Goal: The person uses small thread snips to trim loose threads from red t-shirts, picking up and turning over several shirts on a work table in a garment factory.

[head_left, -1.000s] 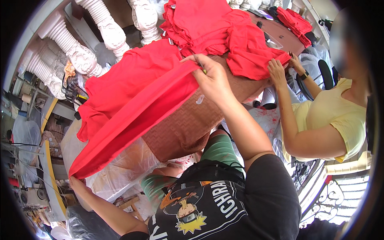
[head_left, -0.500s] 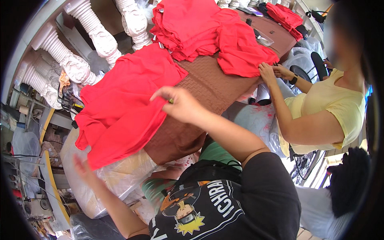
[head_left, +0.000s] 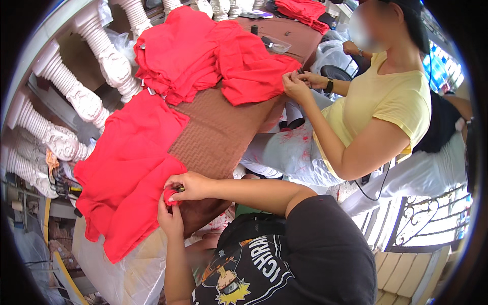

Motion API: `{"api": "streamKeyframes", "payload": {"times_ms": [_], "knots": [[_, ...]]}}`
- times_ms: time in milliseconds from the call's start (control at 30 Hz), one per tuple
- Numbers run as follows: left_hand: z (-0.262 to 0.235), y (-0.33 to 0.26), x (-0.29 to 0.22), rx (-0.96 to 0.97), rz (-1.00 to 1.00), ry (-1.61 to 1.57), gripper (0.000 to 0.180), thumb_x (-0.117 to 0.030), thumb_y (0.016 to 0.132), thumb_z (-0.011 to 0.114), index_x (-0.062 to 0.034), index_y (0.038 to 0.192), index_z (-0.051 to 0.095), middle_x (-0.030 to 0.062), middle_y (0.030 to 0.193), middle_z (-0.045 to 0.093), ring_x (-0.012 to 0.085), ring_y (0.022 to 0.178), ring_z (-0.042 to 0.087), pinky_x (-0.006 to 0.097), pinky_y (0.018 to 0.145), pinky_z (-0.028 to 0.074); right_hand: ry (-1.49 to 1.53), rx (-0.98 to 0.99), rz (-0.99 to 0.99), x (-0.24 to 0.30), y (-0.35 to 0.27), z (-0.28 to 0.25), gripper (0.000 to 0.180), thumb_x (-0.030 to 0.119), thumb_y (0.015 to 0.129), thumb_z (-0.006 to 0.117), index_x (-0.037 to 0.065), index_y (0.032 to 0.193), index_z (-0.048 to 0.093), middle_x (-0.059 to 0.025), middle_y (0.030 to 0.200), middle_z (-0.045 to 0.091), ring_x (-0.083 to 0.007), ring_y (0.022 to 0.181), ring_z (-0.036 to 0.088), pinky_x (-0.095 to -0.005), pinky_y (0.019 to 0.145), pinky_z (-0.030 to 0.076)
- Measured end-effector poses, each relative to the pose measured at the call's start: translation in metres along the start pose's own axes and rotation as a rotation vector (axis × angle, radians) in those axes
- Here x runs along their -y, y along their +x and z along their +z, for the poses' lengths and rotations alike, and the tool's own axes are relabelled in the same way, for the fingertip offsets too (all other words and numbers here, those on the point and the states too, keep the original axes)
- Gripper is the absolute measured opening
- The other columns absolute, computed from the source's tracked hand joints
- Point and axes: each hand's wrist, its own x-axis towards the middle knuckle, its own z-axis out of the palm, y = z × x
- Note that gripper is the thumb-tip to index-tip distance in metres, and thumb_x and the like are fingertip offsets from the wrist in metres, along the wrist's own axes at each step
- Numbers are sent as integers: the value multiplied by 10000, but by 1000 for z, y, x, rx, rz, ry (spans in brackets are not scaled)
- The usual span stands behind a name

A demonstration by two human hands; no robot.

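Observation:
A red garment (head_left: 127, 173) lies spread over the near left end of the brown-covered table (head_left: 213, 132). At its right edge, my left hand (head_left: 171, 219) pinches a bunched bit of the red cloth. Directly above it, my right hand (head_left: 193, 186) is closed round a small dark tool with a yellowish-green part (head_left: 178, 188), which looks like thread snips. The tool's tip is at the held cloth; whether its blades are apart cannot be made out. Both hands are close together, and the fingers partly hide the fabric between them.
A heap of red garments (head_left: 175, 51) covers the far side. To the right, a person in a yellow top (head_left: 381, 101) holds the edge of another red garment (head_left: 254, 66). White balusters (head_left: 109, 61) line the left. A plastic-wrapped bundle (head_left: 132, 269) stands below the table's near end.
My hands were apart, the left off the cloth and the right over the garment with the tool. Now they meet at its right edge, the left gripping cloth. The view has shifted rightward.

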Motion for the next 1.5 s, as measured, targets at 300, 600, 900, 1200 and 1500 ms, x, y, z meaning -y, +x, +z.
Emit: {"api": "streamKeyframes", "payload": {"times_ms": [300,600,900,1200,1500], "knots": [[7,-2,-18,6,95,106,597,-112,785,683,11,1302,411,179,1255,481,249,1086,528,344,868,451,14,-100,85,-28,4,6,322,189,717,673,48,1000,611,-135,857,647,-256,776,638,-362,689,504],[-20,24,4,106,368,80,457,-115,811,592,-4,1226,435,213,1162,485,339,1055,512,430,905,386,-184,-59,-214,91,10,17,312,104,649,637,77,953,571,-132,816,623,-323,780,612,-425,665,481],[-174,34,-43,-389,-27,369,499,-102,886,427,-47,1376,347,244,1327,410,340,1185,462,439,998,358,-125,-464,-464,116,51,-2,525,154,694,703,72,1176,514,-118,1120,547,-282,888,611,-360,738,511],[-188,-42,-241,-979,207,-395,535,-346,953,416,22,1336,354,229,1329,416,334,1180,481,455,1015,392,-78,-93,140,34,113,71,249,165,737,646,71,968,642,-158,910,646,-322,885,629,-379,741,505],[-291,-65,-240,-1022,460,49,474,-286,969,376,57,1296,404,220,1324,429,329,1155,506,427,994,422,203,11,63,11,129,71,229,226,791,701,45,923,649,-74,870,666,-145,857,607,-302,789,464]]}}
